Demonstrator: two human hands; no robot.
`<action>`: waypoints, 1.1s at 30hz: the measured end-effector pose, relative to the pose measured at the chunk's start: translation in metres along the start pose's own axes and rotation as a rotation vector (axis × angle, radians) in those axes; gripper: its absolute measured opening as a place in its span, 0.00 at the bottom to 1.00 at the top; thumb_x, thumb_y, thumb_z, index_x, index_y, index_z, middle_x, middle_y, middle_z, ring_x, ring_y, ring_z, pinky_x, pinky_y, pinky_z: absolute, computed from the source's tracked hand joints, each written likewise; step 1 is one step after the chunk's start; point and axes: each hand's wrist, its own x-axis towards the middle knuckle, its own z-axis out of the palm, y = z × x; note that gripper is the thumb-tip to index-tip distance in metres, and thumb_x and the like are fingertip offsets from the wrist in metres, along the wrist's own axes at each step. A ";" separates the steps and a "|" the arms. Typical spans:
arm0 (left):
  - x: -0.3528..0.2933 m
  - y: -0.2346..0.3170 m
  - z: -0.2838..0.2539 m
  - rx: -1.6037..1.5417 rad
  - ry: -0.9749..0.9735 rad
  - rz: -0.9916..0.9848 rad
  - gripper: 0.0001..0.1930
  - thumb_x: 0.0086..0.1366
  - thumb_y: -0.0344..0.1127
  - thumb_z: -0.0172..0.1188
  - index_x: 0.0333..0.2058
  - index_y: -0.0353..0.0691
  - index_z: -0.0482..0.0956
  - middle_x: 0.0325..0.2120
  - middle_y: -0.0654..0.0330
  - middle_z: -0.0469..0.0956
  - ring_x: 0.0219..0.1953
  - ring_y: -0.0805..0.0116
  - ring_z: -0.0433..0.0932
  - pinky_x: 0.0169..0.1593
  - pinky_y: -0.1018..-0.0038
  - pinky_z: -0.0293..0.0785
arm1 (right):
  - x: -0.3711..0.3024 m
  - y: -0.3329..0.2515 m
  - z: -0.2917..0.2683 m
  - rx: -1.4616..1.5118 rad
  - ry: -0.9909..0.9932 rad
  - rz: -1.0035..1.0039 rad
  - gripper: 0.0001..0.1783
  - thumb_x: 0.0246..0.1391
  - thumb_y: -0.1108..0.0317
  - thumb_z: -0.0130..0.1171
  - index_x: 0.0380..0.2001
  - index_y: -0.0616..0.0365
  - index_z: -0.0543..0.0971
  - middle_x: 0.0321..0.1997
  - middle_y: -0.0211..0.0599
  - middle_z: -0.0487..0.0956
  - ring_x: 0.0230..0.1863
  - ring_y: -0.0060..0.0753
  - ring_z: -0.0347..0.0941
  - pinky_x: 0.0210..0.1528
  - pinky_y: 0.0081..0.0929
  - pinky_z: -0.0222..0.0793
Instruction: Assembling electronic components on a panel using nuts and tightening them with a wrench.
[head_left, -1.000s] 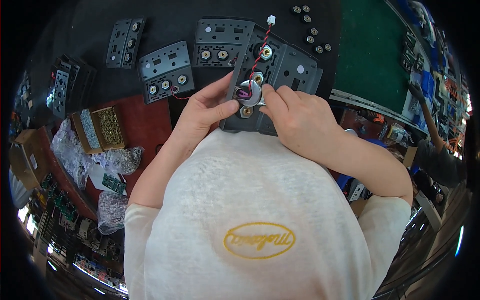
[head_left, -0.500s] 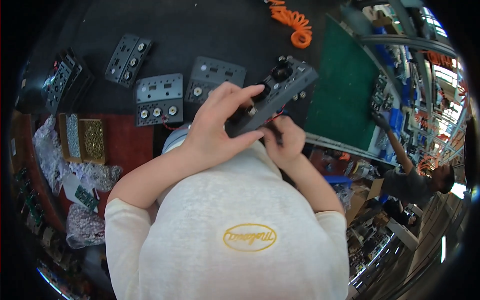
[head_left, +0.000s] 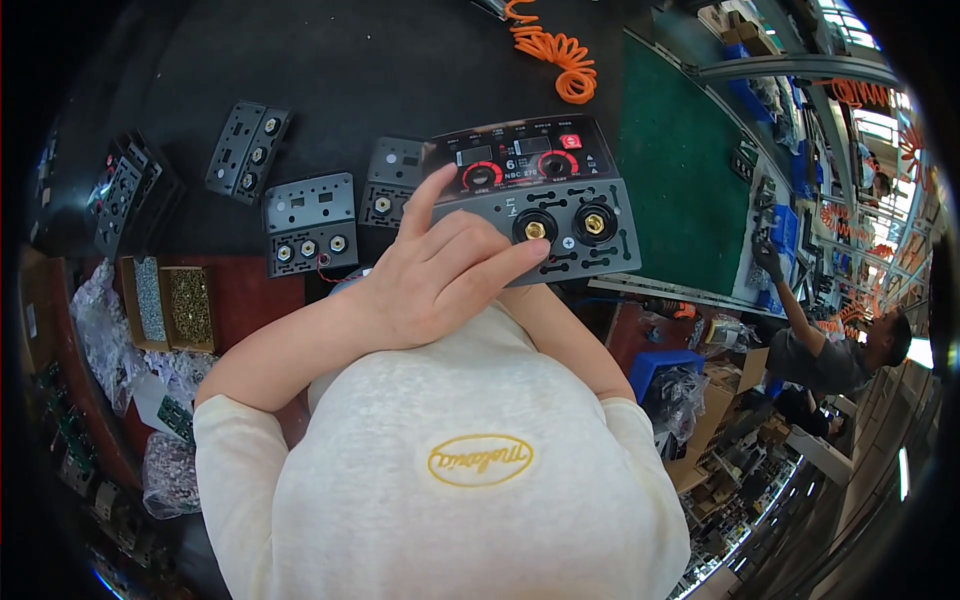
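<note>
A dark front panel [head_left: 588,268] with two red-ringed dials and two brass-centred sockets faces up, tilted, above the bench's near edge. My left hand [head_left: 440,275] lies over its left side. One finger stretches up along the panel's left edge, another digit reaches across to the left brass socket [head_left: 536,231], and the rest are bent. Nothing shows gripped in that hand. Behind the panel and my left hand, my right hand is hidden apart from a sliver of skin [head_left: 514,293], so its fingers cannot be seen. Its forearm comes up from the right.
Similar grey panels [head_left: 310,205] lie to the left, with several stacked [head_left: 135,195] farther left. An orange coiled hose [head_left: 555,55] rests at the back. A green mat [head_left: 670,160] covers the right side. Fastener boxes [head_left: 190,305] stand lower left. A co-worker [head_left: 845,350] is at far right.
The panel has turned from edge-on to show its printed face. My left hand has shifted from gripping its edge to lying over its front. My right hand has gone behind it.
</note>
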 end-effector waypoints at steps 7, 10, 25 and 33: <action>-0.004 -0.002 -0.002 -0.169 -0.044 0.088 0.29 0.43 0.30 0.67 0.48 0.37 0.70 0.33 0.60 0.71 0.38 0.63 0.73 0.61 0.39 0.50 | -0.022 -0.023 -0.030 -0.062 -0.055 -0.006 0.22 0.51 0.67 0.57 0.50 0.60 0.68 0.46 0.46 0.75 0.46 0.44 0.74 0.45 0.34 0.71; -0.003 -0.003 -0.002 -0.194 -0.082 0.111 0.27 0.45 0.27 0.64 0.47 0.37 0.70 0.35 0.59 0.71 0.41 0.62 0.72 0.61 0.39 0.51 | -0.022 -0.026 -0.026 -0.092 -0.066 0.000 0.22 0.51 0.67 0.57 0.50 0.60 0.68 0.46 0.46 0.75 0.46 0.44 0.74 0.46 0.34 0.71; 0.002 -0.006 -0.019 -0.353 -0.179 0.001 0.28 0.48 0.28 0.64 0.50 0.36 0.71 0.34 0.61 0.77 0.42 0.65 0.76 0.64 0.41 0.43 | -0.016 -0.030 -0.052 -0.212 -0.178 -0.053 0.23 0.52 0.67 0.56 0.51 0.59 0.68 0.48 0.47 0.74 0.49 0.43 0.72 0.48 0.33 0.70; 0.016 -0.001 -0.037 -0.239 -0.393 0.072 0.33 0.50 0.27 0.64 0.57 0.39 0.66 0.42 0.63 0.78 0.63 0.51 0.59 0.64 0.41 0.34 | -0.009 -0.037 -0.044 -0.270 -0.195 -0.085 0.23 0.52 0.66 0.56 0.52 0.59 0.68 0.48 0.47 0.74 0.50 0.42 0.71 0.49 0.33 0.69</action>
